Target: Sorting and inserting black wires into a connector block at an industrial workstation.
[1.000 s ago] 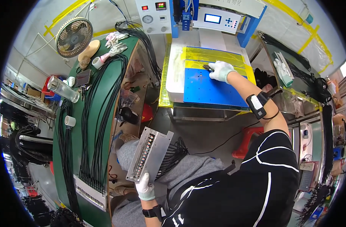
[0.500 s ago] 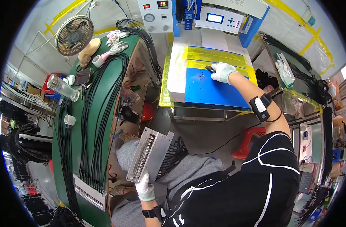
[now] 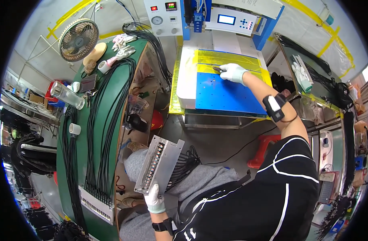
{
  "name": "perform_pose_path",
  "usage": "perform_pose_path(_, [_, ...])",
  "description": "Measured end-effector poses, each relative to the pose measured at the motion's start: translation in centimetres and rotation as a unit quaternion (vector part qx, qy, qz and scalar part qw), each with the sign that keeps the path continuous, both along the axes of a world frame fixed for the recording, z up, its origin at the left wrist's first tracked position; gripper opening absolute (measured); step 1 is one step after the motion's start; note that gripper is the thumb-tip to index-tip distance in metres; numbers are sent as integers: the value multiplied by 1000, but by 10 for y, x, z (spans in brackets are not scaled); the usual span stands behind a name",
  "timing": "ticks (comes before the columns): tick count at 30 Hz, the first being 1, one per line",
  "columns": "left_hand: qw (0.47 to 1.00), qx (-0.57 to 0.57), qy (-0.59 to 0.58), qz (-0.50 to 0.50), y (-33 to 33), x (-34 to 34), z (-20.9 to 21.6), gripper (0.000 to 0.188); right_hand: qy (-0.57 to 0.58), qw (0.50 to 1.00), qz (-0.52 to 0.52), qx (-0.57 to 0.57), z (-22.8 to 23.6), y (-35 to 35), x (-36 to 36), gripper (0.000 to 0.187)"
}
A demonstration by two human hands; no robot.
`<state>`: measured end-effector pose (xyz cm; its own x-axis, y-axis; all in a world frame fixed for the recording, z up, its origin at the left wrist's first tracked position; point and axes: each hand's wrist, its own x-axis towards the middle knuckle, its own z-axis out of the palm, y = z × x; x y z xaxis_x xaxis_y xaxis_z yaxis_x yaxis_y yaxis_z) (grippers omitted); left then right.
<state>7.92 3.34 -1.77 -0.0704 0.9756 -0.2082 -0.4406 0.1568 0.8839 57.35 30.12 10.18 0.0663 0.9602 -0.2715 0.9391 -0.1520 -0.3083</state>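
Observation:
My gloved left hand (image 3: 155, 199) grips the near end of a long metal cable fixture (image 3: 168, 166), tilted over my lap. A row of small connector ends shows along its slot, and a bundle of black cables (image 3: 188, 162) hangs from its right side. Stretched forward, my gloved right hand (image 3: 233, 73) is closed on a small black object (image 3: 217, 69), whose kind I cannot make out. That hand is over the far part of a blue plate (image 3: 228, 95) with small holes, at the edge of the yellow tape strips (image 3: 232, 58).
A blue-and-white bench machine (image 3: 232, 19) stands beyond the plate. On the left, a green table (image 3: 81, 160) carries black cables, another metal fixture (image 3: 96, 204), a glass bottle (image 3: 67, 94) and a fan (image 3: 78, 39). A red stool (image 3: 262, 150) is under the right arm.
My right hand, with the small black object, has shifted slightly left and away from me, toward the yellow tape. My left hand and the fixture stay in place.

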Motion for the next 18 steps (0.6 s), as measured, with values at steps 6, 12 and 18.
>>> perform_pose_path(6, [1000, 6, 1, -10, 0, -6, -1, 54, -142, 990, -8, 0, 6, -2, -17, 41])
perform_pose_path(12, [1000, 7, 3, -15, 1, -1, 0, 55, -128, 990, -39, 46, -8, 7, -1, 46])
perform_pose_path(18, [1000, 8, -3, -5, 1, 0, 8, 55, -155, 983, -32, 88, -3, -24, -6, 55])
